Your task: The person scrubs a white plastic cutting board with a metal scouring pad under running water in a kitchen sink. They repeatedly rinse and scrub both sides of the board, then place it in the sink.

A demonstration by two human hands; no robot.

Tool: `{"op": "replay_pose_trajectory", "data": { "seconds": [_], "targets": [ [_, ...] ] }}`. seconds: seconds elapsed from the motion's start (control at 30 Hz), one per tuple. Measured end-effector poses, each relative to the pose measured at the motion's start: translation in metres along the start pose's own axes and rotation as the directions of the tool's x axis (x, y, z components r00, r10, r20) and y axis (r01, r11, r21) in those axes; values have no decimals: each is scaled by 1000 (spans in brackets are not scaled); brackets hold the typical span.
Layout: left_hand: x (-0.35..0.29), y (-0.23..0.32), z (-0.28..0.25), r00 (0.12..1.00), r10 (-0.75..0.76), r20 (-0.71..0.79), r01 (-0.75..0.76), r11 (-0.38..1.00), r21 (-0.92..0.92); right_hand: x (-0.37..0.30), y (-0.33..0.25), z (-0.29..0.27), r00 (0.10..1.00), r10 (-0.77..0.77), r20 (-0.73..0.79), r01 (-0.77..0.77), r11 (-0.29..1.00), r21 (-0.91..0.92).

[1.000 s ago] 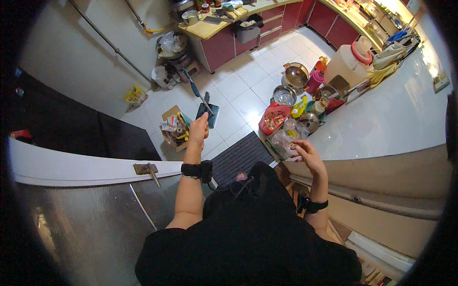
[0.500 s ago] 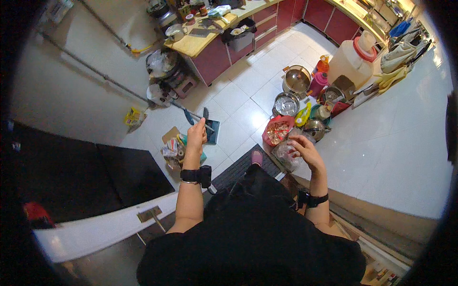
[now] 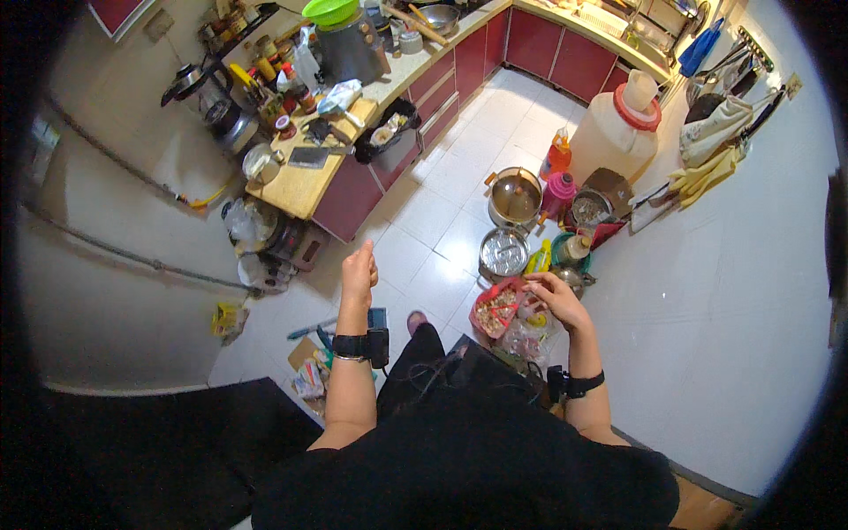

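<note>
My left hand (image 3: 359, 276) is raised over the tiled floor in a loose fist with the thumb on top, and nothing shows in it. Below that forearm a blue dustpan (image 3: 377, 316) lies on the floor. My right hand (image 3: 560, 300) is open, its fingers apart and slightly curled, holding nothing. From this view it overlaps a clear plastic bag (image 3: 527, 340) and the edge of a red bag (image 3: 496, 311) with small pieces in it. I cannot see any contact between that hand and the bags.
Pots, including a steel pot (image 3: 504, 252) and a lidded pot (image 3: 515, 196), crowd the floor at right with bottles and a large plastic jar (image 3: 609, 128). A counter (image 3: 305, 190) with a cleaver (image 3: 308, 157) stands ahead left. A black bin (image 3: 389, 132) hangs on its cabinets.
I have stepped forward into the kitchen, so the counter and pots appear nearer. The dustpan now lies beside my left forearm. Both hands keep much the same pose.
</note>
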State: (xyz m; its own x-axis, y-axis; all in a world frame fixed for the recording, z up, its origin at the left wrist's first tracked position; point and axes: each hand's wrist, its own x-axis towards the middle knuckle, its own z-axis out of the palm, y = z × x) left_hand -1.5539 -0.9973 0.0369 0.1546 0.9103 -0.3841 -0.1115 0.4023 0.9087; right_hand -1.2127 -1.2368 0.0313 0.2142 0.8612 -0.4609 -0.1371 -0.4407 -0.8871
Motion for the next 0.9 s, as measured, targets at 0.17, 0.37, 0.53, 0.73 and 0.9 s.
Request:
{"op": "replay_pose_trajectory", "data": {
  "seconds": [0.17,0.37,0.53,0.73,0.9],
  "targets": [
    [97,31,15,990,18,137,-22,999,24,60,-14,9,992,-15,-122,19,999,33],
    [206,87,23,979,-37,202,36,999,8,136,-77,47,990,7,-140,0,999,52],
    [268,101,32,971,-66,230,57,997,48,185,-113,54,981,-23,-194,16,999,-37],
    [333,103,58,961,-131,243,126,991,33,240,-133,36,968,24,-250,-11,999,51],
    [414,120,113,966,-102,238,100,995,22,317,-154,-10,970,31,-240,-2,993,120]
  ]
}}
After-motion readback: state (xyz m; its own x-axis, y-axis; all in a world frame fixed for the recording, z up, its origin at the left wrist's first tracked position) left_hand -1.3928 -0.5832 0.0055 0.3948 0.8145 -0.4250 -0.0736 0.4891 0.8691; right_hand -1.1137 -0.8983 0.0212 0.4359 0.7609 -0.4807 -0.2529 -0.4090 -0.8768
